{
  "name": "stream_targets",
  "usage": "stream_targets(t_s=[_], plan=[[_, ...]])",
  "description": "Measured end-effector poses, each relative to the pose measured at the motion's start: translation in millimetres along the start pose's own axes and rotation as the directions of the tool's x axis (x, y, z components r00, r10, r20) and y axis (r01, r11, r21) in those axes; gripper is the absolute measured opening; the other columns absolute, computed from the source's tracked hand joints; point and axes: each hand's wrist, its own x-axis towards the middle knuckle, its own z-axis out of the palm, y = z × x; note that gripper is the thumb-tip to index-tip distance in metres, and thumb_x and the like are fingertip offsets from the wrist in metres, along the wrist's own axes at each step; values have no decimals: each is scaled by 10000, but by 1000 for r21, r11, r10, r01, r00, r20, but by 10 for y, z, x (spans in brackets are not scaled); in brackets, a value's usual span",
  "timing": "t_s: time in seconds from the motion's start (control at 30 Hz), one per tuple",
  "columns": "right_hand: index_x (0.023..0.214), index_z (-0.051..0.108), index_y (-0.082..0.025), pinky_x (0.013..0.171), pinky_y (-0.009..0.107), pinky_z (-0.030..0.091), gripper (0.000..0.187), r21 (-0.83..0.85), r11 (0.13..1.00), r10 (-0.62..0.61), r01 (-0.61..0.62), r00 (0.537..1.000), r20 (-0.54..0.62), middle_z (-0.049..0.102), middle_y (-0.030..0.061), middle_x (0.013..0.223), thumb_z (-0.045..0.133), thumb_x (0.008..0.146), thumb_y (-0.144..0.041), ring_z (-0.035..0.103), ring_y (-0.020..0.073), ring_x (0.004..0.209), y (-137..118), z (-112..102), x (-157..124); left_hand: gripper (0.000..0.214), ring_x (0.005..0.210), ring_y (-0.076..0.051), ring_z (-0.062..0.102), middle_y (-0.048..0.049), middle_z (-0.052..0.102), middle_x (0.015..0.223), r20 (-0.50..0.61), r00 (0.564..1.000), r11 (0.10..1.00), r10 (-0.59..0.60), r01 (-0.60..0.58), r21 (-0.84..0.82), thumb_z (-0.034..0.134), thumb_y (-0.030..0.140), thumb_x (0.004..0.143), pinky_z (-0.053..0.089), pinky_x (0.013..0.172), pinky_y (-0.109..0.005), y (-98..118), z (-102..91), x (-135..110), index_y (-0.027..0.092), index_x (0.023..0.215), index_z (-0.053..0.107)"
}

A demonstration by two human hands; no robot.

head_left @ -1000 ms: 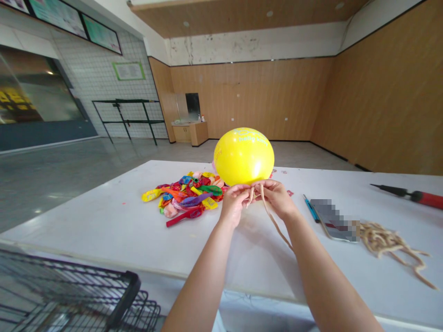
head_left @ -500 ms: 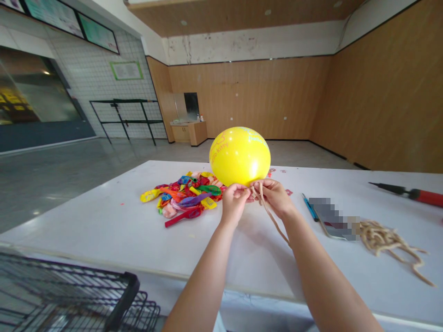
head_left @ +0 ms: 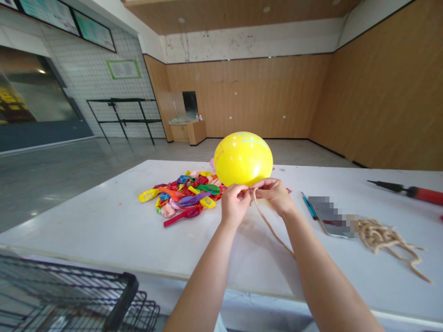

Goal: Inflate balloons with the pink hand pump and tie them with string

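Note:
An inflated yellow balloon [head_left: 243, 159] with printed lettering rests just beyond my fingertips, its neck hidden behind them. My left hand [head_left: 234, 203] is closed in a pinch close to the balloon's near side; it seems to grip the neck or the string there. Beside it, my right hand [head_left: 273, 193] pinches a beige string [head_left: 269, 226], which trails down toward my right forearm. The fingertips of both hands nearly meet, so the exact grip on the neck is hard to see.
Left of my hands lies a pile of uninflated balloons [head_left: 187, 196]. To the right are a blue pen [head_left: 309, 206], a phone [head_left: 330, 216], a heap of beige string [head_left: 384, 237] and a red-and-black pump [head_left: 411, 191]. A black wire cart [head_left: 128, 295] stands at the table's [head_left: 131, 244] near left edge.
The yellow balloon has dipped slightly and turned, its lettering shifting. The loop of string between my hands has become a single strand hanging from my fingers. Both hands stay close together.

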Motion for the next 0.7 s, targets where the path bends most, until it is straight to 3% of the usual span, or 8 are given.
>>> stream_targets(t_s=[0.13, 0.27, 0.4, 0.53, 0.7], plan=[[647, 660, -191, 573, 256, 478, 34, -286, 935, -239, 208, 968, -80, 674, 7, 633, 681, 626, -207, 595, 138, 576, 16, 70, -2, 112, 654, -174, 605, -64, 672, 735, 45, 998, 999, -37, 37, -8, 646, 228, 775, 497, 651, -288, -11, -2, -11, 208, 851, 726], [766, 679, -210, 601, 259, 465, 134, -659, 692, -449, 295, 890, -73, 678, 19, 714, 601, 670, -159, 606, 158, 640, 49, 106, -39, 89, 657, -176, 596, -66, 653, 726, 40, 997, 998, -67, 67, -9, 630, 211, 775, 490, 650, -286, -43, 5, -8, 196, 800, 714], [809, 689, -209, 677, 285, 473, 143, -813, 484, -570, 324, 821, -12, 691, 51, 781, 573, 742, -160, 626, 183, 706, 84, 117, -59, 88, 583, -159, 584, -51, 640, 680, 73, 983, 978, -168, 176, -115, 609, 229, 788, 484, 590, -270, -27, 33, -6, 182, 764, 679], [769, 678, -200, 668, 280, 464, 147, -826, 440, -609, 351, 793, 13, 680, 56, 760, 542, 780, -145, 619, 184, 704, 104, 108, -61, 101, 536, -156, 586, -42, 641, 660, 111, 957, 925, -269, 289, -245, 627, 261, 775, 484, 532, -264, 40, 58, -5, 166, 764, 658], [741, 668, -213, 641, 265, 452, 140, -808, 460, -618, 369, 786, 8, 658, 44, 754, 549, 788, -156, 606, 171, 686, 75, 112, -88, 145, 528, -141, 590, -32, 643, 666, 64, 951, 898, -304, 308, -315, 640, 311, 780, 486, 501, -243, 73, 46, 7, 169, 753, 623]])
